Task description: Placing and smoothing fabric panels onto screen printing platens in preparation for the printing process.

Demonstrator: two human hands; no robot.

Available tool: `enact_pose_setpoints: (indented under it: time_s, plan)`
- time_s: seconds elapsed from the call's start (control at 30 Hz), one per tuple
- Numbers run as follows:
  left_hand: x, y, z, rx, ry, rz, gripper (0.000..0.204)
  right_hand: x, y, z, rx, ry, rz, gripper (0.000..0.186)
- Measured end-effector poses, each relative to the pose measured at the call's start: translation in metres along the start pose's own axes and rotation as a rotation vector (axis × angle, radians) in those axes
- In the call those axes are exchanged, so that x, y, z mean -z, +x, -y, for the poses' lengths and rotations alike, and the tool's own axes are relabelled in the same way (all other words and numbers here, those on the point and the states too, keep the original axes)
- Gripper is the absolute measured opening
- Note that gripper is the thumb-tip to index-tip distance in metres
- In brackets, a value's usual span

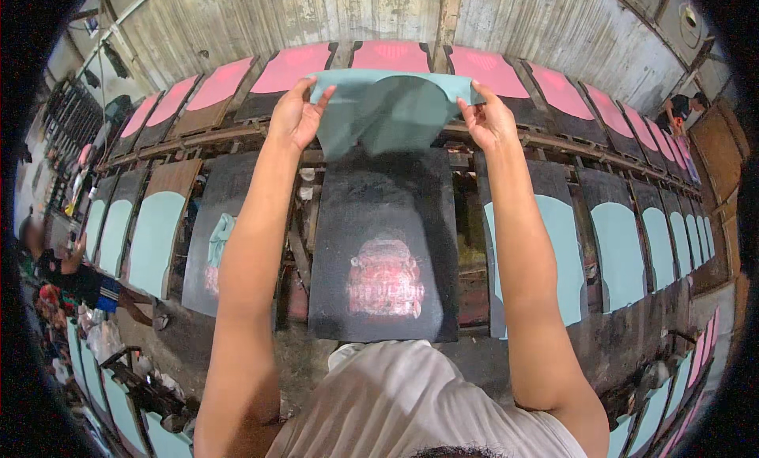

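A light teal fabric panel (387,114) is stretched between my two hands, its upper edge roughly level and its lower part hanging loose. My left hand (297,116) pinches the left corner, while my right hand (489,118) pinches the right one. Both arms reach forward over a dark flat board (379,205) straight in front of me. Toward the near end of that board is a patch of pink and red print residue (386,280). The panel's loose end hangs above the board's far end; whether it touches is unclear.
Teal panels lie on boards at both sides, such as one (158,245) at left and another (621,245) at right. A crumpled teal cloth (221,237) rests on the left neighbouring board. Pink panels (391,55) line the far row. People stand at far left (71,260) and far right (681,114).
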State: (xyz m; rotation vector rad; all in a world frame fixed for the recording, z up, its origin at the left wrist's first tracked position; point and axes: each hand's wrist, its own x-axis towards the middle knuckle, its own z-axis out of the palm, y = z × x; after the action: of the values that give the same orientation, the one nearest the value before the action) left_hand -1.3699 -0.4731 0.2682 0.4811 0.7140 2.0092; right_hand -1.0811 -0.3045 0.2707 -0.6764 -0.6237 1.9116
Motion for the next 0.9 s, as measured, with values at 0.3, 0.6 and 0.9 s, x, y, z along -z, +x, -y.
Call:
enact_pose_setpoints:
  time_s: [0.3, 0.6, 0.9]
  plan:
    - [0.120, -0.082, 0.091, 0.120, -0.059, -0.108, 0.021, 0.112, -0.030, -0.114, -0.194, 0.382, -0.093, 0.027]
    - [0.197, -0.161, 0.190, 0.251, -0.218, -0.440, 0.019, 0.210, -0.104, -0.204, -0.185, 0.479, -0.285, 0.018]
    - [0.192, -0.235, 0.198, 0.246, -0.114, -0.509, 0.023, 0.236, -0.178, -0.220, -0.155, 0.453, -0.249, 0.030]
